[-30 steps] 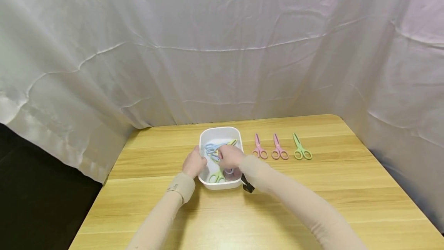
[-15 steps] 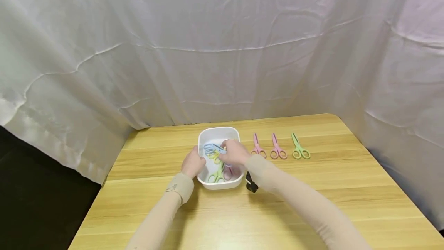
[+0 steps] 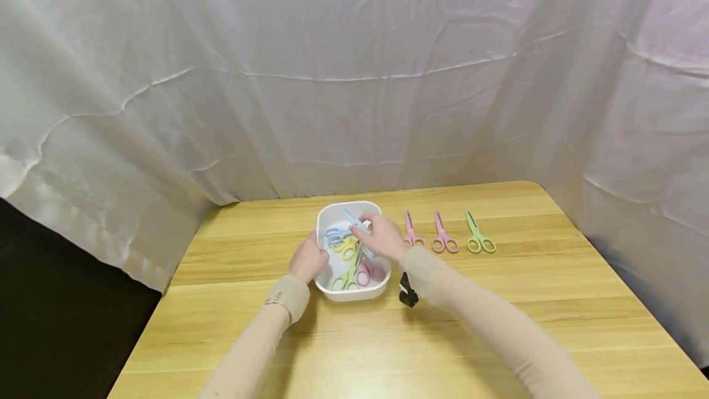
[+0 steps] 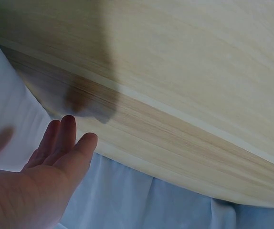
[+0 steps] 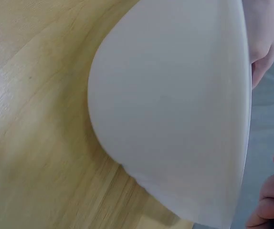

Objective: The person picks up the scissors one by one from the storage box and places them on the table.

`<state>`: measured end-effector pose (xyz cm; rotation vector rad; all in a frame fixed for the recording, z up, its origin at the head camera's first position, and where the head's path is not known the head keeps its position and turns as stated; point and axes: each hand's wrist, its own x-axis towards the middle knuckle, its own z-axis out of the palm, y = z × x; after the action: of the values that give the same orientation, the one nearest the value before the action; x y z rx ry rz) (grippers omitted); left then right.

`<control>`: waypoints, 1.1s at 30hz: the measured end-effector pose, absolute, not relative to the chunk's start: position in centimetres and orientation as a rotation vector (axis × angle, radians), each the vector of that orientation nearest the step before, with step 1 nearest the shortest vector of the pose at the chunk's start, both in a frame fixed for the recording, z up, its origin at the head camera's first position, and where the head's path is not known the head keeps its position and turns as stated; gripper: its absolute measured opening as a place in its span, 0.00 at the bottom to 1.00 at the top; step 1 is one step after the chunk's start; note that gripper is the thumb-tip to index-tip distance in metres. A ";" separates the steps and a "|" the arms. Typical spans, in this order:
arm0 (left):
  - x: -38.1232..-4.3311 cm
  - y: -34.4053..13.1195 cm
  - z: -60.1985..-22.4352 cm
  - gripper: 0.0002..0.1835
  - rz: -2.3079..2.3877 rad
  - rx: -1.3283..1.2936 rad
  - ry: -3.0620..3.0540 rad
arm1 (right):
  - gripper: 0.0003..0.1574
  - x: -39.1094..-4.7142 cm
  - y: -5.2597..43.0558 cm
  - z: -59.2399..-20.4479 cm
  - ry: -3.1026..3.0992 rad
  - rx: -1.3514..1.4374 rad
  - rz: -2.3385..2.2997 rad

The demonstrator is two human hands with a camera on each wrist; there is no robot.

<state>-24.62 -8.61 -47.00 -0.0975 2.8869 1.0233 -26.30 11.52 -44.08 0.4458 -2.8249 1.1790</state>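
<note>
My right hand (image 3: pixel 382 237) pinches light blue scissors (image 3: pixel 353 219) above the white plastic box (image 3: pixel 354 295), their blades pointing up and to the left. In the right wrist view, curled fingers (image 5: pixel 273 195) show at the right edge, beyond the box's wall. My left hand (image 3: pixel 308 260) grips the box's left rim, thumb at the inner side and fingers along the outside. Inside the box lie another blue pair of scissors (image 3: pixel 335 236), yellow scissors (image 3: pixel 347 250), green scissors (image 3: pixel 349 277) and pink scissors (image 3: pixel 364 272), partly overlapping.
Right of the box, two pink pairs of scissors (image 3: pixel 408 223) and one green pair (image 3: pixel 472 225) lie in a row on the wooden table (image 3: pixel 498 300), blades away from me. A pale curtain (image 3: pixel 354 116) hangs behind the table and at both sides.
My right hand has risen from low in the box towards its right rim, lifting the blue scissors off the others. The left hand stays on the rim.
</note>
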 end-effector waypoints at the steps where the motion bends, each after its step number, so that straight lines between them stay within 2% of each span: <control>1: -24.6 -8.6 -47.0 0.36 1.017 -0.100 2.890 | 0.21 -26.3 11.7 -44.0 -2.815 0.437 1.186; 10: -24.6 -8.5 -46.8 0.37 0.997 -0.109 2.883 | 0.29 -26.0 13.1 -44.1 -2.739 0.449 1.159; 17: -24.7 -8.5 -47.0 0.37 0.988 -0.114 2.890 | 0.27 -26.1 13.8 -44.3 -2.721 0.472 1.173; 26: -24.8 -8.6 -47.1 0.37 1.003 -0.120 2.872 | 0.31 -26.5 15.4 -44.8 -2.692 0.289 1.377; 33: -24.8 -8.7 -47.0 0.37 1.007 -0.120 2.863 | 0.31 -26.5 17.2 -44.8 -2.632 0.256 1.592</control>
<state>-24.77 -8.70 -47.03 -0.1200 2.8632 1.0068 -26.47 17.18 -44.81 0.2563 -2.6323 1.5920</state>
